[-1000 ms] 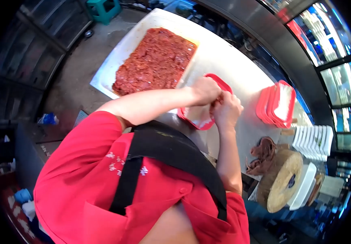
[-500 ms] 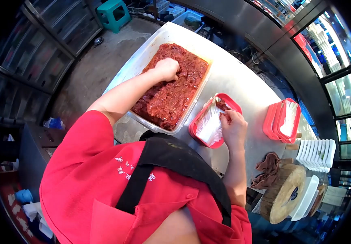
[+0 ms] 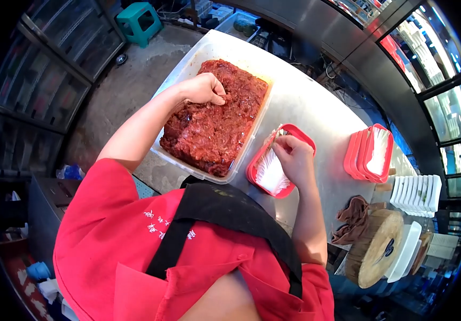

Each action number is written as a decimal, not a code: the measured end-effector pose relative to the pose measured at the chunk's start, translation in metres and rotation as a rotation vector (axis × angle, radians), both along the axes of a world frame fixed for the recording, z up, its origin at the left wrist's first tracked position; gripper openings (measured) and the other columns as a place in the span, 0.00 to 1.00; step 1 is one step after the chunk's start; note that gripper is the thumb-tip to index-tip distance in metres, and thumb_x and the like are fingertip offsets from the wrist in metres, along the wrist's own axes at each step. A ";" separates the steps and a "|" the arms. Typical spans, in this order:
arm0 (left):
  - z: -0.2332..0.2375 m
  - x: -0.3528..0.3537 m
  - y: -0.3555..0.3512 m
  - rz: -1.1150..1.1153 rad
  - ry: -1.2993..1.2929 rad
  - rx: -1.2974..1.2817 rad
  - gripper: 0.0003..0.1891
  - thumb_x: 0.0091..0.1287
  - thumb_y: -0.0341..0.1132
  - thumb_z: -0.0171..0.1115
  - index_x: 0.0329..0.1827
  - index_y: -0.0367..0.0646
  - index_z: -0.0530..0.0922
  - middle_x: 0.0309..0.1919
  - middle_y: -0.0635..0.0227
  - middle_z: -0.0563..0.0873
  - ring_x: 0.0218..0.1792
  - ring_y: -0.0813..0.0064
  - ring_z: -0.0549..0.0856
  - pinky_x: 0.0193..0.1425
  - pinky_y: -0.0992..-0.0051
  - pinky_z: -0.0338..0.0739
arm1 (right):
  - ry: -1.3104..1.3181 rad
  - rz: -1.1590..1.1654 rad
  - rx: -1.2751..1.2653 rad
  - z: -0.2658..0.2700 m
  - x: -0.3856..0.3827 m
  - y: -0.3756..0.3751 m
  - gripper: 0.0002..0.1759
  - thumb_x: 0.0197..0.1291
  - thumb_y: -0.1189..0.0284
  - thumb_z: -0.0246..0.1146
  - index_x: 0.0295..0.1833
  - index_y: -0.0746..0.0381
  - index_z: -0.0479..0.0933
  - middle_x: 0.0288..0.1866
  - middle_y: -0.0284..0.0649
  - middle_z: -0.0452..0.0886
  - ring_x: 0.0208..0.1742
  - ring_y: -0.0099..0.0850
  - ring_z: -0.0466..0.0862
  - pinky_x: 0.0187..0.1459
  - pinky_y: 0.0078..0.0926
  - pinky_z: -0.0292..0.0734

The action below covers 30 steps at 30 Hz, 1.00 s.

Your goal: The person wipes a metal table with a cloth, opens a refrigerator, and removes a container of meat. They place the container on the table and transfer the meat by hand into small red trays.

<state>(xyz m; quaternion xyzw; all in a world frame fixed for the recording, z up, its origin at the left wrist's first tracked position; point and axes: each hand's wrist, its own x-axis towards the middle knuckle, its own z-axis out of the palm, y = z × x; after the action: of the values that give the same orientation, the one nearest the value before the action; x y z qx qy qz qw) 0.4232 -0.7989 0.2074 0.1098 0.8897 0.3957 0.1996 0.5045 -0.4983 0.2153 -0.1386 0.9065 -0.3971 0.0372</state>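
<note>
A large clear tub [image 3: 243,144] on the metal table holds a mass of red marinated meat [image 3: 214,128]. Above the meat's upper left part is my left hand [image 3: 207,90], its fingers pinched at the surface; a bit of meat seems to be at the fingertips. To the right of the tub sits a red tray [image 3: 306,140] with pale cabbage leaves [image 3: 271,174] inside. Over the tray's upper part my right hand [image 3: 293,155] is closed in a pinch, and what its fingertips hold, if anything, is hidden.
Stacked red trays with cabbage [image 3: 361,155] stand at the table's right. Nearby are white trays [image 3: 416,195], a brown cloth [image 3: 352,218] and a round wooden block [image 3: 376,249]. A green stool [image 3: 139,24] is on the floor at the upper left.
My left hand has shifted left and lifted slightly from deeper in the meat. My right hand has moved a little left and up over the tray. The view has shifted slightly.
</note>
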 end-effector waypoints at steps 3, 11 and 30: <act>0.034 0.009 0.003 -0.049 -0.018 0.103 0.08 0.57 0.26 0.65 0.38 0.34 0.82 0.29 0.72 0.85 0.32 0.85 0.79 0.41 0.80 0.74 | -0.077 0.041 -0.114 -0.003 -0.020 -0.017 0.15 0.52 0.72 0.65 0.45 0.65 0.79 0.36 0.46 0.82 0.35 0.32 0.83 0.38 0.28 0.76; 0.089 0.030 0.054 -0.207 0.020 0.394 0.07 0.58 0.27 0.66 0.37 0.35 0.82 0.24 0.79 0.78 0.28 0.89 0.74 0.35 0.83 0.70 | -0.513 0.314 -1.087 0.003 -0.040 -0.035 0.27 0.63 0.62 0.61 0.65 0.59 0.66 0.61 0.35 0.72 0.54 0.25 0.75 0.52 0.24 0.72; -0.031 0.046 0.178 -0.361 0.674 -0.278 0.06 0.46 0.26 0.59 0.29 0.40 0.81 0.29 0.56 0.81 0.36 0.55 0.82 0.40 0.63 0.76 | 0.235 -0.120 0.159 -0.037 0.023 0.045 0.06 0.52 0.76 0.63 0.34 0.66 0.79 0.31 0.45 0.80 0.32 0.38 0.82 0.36 0.33 0.77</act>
<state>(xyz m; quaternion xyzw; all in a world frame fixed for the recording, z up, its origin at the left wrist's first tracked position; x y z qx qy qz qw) 0.4694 -0.6214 0.1767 0.3595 0.9168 0.1721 -0.0240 0.5274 -0.4535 0.1786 -0.1265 0.9399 -0.3065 -0.0820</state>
